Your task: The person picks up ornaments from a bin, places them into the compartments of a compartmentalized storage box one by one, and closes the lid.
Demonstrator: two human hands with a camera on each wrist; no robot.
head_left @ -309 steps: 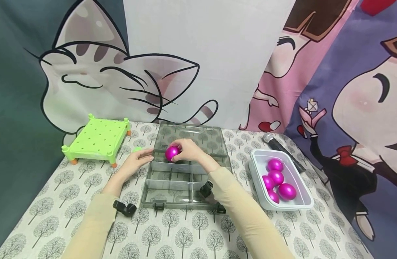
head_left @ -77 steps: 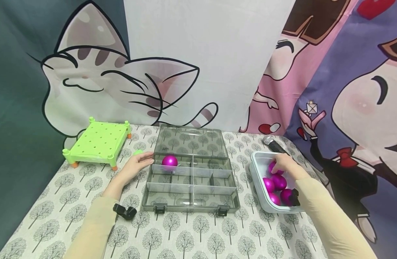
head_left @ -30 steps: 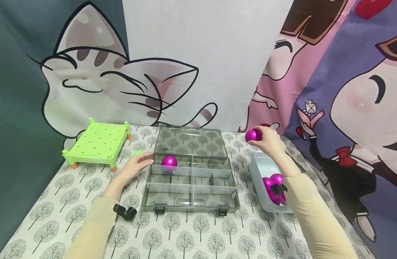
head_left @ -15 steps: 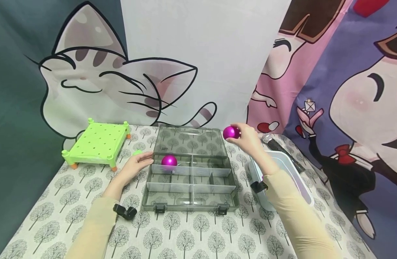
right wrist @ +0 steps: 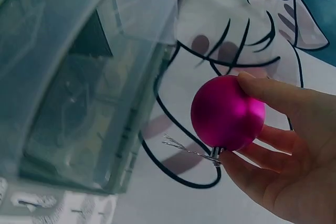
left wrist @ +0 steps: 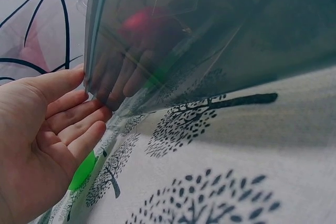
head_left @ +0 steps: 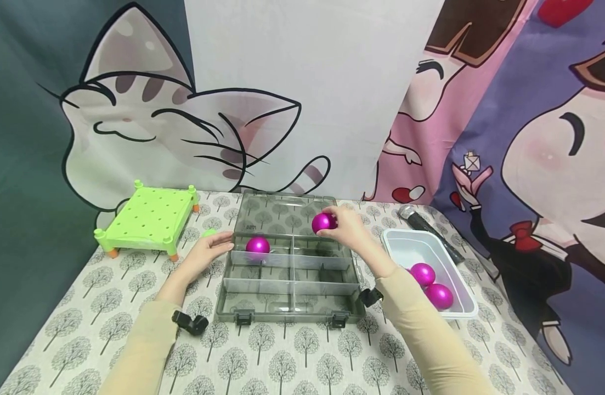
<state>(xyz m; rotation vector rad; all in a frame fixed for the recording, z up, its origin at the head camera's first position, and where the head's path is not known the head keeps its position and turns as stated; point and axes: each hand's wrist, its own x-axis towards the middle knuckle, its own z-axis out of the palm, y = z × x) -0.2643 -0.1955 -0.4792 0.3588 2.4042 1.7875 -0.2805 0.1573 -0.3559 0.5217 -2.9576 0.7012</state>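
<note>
My right hand [head_left: 351, 229] holds a magenta Christmas bauble [head_left: 324, 223] between thumb and fingers, above the back right compartment of a smoky clear divided box [head_left: 290, 317]. In the right wrist view the bauble [right wrist: 226, 114] shows its silver cap and hanging string, with the thumb on one side and fingers behind. A second bauble [head_left: 258, 248] lies in the back left compartment. My left hand [head_left: 205, 253] keeps its fingers fairly straight, fingertips at the box's left side wall; the left wrist view shows this hand [left wrist: 52, 140] from the palm side.
Right of the box stands a white tub [head_left: 472, 307] with several baubles, partly hidden by my sleeve. A microphone [head_left: 425, 226] lies behind it. A green pegboard stand [head_left: 151, 216] is at the left; a small green object [head_left: 209, 232] lies behind my left hand. The box lid [head_left: 287, 214] lies back.
My right hand has taken a bauble out of the tub and carried it left, then lower over the box. Earlier it set the other bauble in the back left compartment. The left hand stays put.
</note>
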